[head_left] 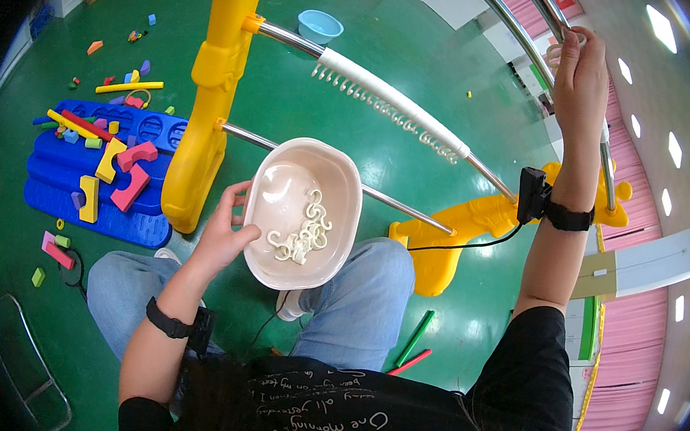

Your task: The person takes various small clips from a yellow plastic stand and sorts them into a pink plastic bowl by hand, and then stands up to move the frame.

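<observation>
Blue plastic panel (pixel 44 166), far left on green floor, with coloured foam blocks (pixel 131 188) heaped on it. Yellow upright (pixel 193 163) beside it. Left hand (pixel 220 234): thumb over the near rim, fingers against the outer wall, grasping one white bowl (pixel 279 179). Bowl: tilted, in front of the lower steel bar, above the knees; inside, a loose cluster of white hooks (pixel 311 233). Light-blue basin (pixel 319 32), on floor beyond. White sleeve (pixel 395 98) on the middle bar, a row of small hooks along its underside. Right hand (pixel 581 72), upper right, at the upper steel rails (pixel 549 8): fingers curled, a white piece beside them; whether gripped, cannot tell.
</observation>
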`<control>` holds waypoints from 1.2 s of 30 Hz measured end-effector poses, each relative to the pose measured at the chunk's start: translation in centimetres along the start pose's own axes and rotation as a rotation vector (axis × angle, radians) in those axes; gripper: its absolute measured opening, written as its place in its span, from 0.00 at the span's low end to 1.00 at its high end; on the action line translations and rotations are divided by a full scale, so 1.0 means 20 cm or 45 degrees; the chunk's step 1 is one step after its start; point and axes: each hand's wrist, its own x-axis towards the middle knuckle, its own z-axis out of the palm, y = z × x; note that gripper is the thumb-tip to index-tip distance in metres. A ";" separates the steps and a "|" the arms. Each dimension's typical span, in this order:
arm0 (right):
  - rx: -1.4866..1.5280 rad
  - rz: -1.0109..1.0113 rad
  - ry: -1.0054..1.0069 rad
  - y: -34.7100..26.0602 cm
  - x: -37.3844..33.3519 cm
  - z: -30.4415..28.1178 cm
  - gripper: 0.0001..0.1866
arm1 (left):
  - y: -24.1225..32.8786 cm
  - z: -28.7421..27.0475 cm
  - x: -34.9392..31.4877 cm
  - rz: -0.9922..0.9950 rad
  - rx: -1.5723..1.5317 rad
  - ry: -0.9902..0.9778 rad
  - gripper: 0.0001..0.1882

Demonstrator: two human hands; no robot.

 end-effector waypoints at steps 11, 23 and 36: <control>0.067 -0.082 0.052 0.09 0.08 0.01 0.13 | 0.02 -0.01 0.00 -0.024 0.017 -0.026 0.40; 0.239 0.124 -0.009 0.15 0.09 0.03 0.22 | 0.00 -0.02 -0.01 -0.050 -0.030 0.013 0.40; 0.324 0.214 -0.324 0.31 0.17 -0.01 0.34 | -0.01 -0.02 -0.01 -0.008 -0.019 0.056 0.39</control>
